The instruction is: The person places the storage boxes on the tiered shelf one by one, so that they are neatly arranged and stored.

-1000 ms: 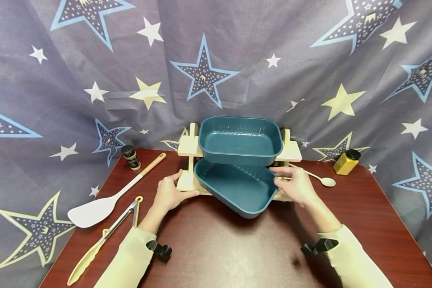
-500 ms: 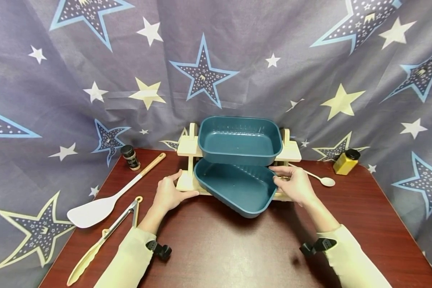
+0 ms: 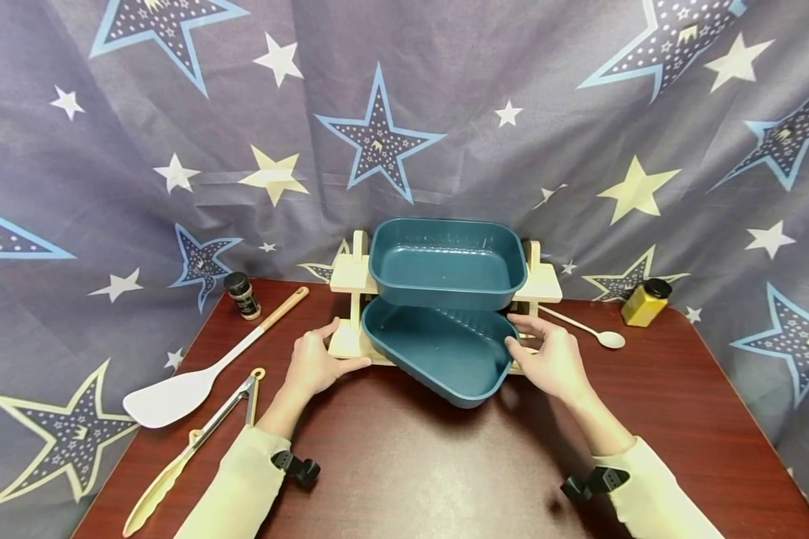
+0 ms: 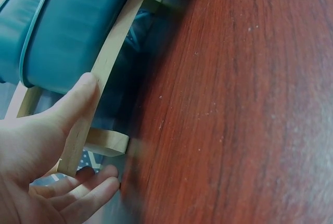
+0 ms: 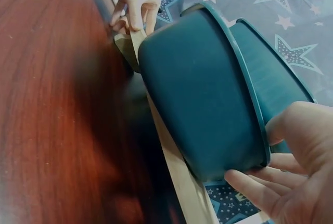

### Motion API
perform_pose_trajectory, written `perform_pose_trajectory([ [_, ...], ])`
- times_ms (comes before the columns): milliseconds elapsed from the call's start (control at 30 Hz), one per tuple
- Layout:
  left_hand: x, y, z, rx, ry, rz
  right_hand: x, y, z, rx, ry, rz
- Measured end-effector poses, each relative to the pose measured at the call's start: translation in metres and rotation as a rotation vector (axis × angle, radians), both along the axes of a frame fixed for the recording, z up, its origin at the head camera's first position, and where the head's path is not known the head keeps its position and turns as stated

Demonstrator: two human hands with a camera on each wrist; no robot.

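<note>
A teal rectangular plastic bin [image 3: 438, 352] sits askew on the lower shelf of a small two-tier wooden rack [image 3: 347, 340], its front right corner jutting out past the shelf edge. Above it, a matching teal bin [image 3: 448, 262] stands straight on the top shelf. My left hand [image 3: 317, 363] grips the rack's lower left end; in the left wrist view its thumb [image 4: 78, 96] lies against the front board, with the fingers around the board's end. My right hand [image 3: 551, 358] holds the lower bin's right rim between thumb and fingers, as the right wrist view [image 5: 208, 88] also shows.
On the left of the table [image 3: 411, 479] lie a white spatula [image 3: 175, 397], tongs [image 3: 192, 449] and a black-capped spice jar [image 3: 243, 296]. To the right are a pale spoon [image 3: 607, 339] and a yellow bottle with a black cap [image 3: 647, 303]. A star-patterned curtain [image 3: 404, 112] hangs behind.
My right hand has shifted slightly on the lower bin's rim, its thumb reaching further over the edge. The left hand keeps its place; the bins look almost unmoved.
</note>
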State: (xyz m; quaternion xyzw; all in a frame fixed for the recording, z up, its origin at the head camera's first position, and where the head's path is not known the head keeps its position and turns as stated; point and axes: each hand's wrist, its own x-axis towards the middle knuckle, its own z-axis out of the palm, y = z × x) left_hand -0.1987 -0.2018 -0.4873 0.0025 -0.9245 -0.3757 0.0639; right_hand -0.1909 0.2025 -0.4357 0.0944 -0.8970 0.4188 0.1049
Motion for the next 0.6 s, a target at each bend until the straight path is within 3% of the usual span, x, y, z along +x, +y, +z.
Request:
perform_pose_trajectory([
  [600, 0.0008, -0.0006, 0.0003, -0.001, -0.003, -0.008, -0.0040, -0.0013, -0.0010, -0.032, -0.040, 0.009],
])
